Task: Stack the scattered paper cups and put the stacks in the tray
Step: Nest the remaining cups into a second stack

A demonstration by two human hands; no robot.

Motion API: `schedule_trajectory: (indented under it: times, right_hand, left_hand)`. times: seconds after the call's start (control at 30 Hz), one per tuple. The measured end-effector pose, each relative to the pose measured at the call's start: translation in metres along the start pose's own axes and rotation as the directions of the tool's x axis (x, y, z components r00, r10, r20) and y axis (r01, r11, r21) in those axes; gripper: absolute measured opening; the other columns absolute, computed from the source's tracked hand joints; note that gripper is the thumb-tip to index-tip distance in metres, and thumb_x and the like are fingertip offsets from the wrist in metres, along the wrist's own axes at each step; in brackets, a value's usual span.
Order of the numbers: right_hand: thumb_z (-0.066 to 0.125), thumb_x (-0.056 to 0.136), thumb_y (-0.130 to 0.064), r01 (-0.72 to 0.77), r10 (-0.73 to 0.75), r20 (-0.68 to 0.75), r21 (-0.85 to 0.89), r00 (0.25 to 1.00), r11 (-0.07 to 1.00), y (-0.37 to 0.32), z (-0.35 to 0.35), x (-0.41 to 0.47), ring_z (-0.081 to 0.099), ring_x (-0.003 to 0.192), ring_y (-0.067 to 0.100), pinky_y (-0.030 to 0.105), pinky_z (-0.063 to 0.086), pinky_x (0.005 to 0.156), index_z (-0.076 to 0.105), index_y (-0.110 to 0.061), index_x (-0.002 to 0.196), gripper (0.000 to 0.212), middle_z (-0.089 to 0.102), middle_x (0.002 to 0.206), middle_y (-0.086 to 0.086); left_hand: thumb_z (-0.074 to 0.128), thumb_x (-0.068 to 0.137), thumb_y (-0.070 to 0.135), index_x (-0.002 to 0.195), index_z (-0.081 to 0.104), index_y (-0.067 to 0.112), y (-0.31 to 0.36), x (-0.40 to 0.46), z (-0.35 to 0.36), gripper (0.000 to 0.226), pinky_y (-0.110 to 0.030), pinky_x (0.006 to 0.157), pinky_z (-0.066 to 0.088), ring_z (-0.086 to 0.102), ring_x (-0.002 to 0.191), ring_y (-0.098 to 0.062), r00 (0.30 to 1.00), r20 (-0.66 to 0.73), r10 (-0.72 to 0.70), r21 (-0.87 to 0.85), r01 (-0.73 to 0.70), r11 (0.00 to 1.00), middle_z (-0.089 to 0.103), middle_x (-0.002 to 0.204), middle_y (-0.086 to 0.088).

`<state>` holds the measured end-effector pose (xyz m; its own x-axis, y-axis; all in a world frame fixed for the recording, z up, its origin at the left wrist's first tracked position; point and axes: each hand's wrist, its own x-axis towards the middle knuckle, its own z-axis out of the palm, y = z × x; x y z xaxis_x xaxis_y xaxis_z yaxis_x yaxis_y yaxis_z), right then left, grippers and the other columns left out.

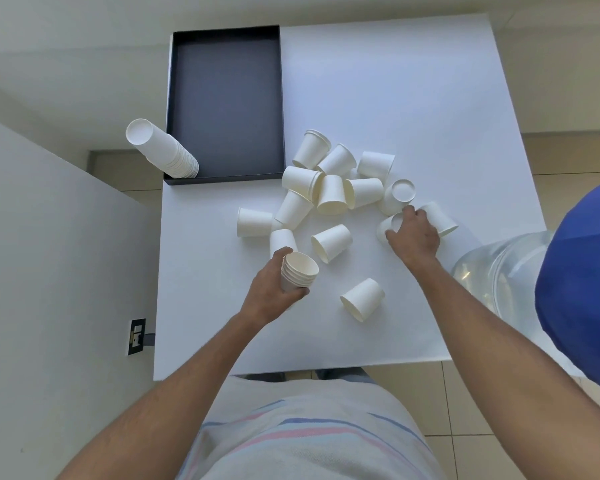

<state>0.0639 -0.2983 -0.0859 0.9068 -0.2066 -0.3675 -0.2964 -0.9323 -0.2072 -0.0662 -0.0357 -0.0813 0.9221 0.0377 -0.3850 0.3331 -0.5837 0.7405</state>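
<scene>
Several white paper cups (331, 194) lie scattered on the white table (413, 109), most of them tipped on their sides in a pile at the middle. My left hand (271, 292) holds a short stack of cups (298, 271), mouths up, above the near part of the table. At the pile's right edge, my right hand (413, 235) closes around a single lying cup (388, 226). A black tray (226, 102) sits at the far left; a tall stack of cups (163, 150) stands upside down in its near left corner.
A loose cup (362, 299) lies alone near the front of the table. A large clear water jug (499, 275) with a blue cap (582, 282) stands off the table's right edge. A grey wall with a socket (137, 336) runs along the left.
</scene>
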Motion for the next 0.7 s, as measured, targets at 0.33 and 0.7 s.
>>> schedule_trajectory:
  times: [0.33,0.7]
  right_hand:
    - [0.062,0.078,-0.032,0.082,-0.054,-0.243,0.107,0.968,0.991,-0.015,-0.058,0.026,0.057,0.106,0.038,0.039,0.046,0.085,0.049,-0.019,0.133,0.058,0.053,0.127,0.012]
    - [0.063,0.085,-0.035,0.205,-0.207,-0.077,-0.027,0.975,0.978,-0.008,-0.032,0.050,0.050,0.115,0.036,0.039,0.046,0.083,0.032,-0.023,0.148,0.071,0.038,0.145,0.008]
  left_hand:
    - [0.083,0.070,0.029,0.130,0.037,0.033,0.002,0.001,0.008,0.075,-0.032,0.081,0.049,0.055,0.099,-0.020,1.000,-0.026,-0.012,-0.025,0.011,1.000,0.057,0.111,0.008]
    - [0.083,0.070,0.029,0.131,0.037,0.032,0.006,0.003,0.018,0.077,-0.038,0.086,0.051,0.055,0.102,-0.022,0.999,-0.034,-0.030,-0.024,0.029,0.999,0.058,0.115,0.003]
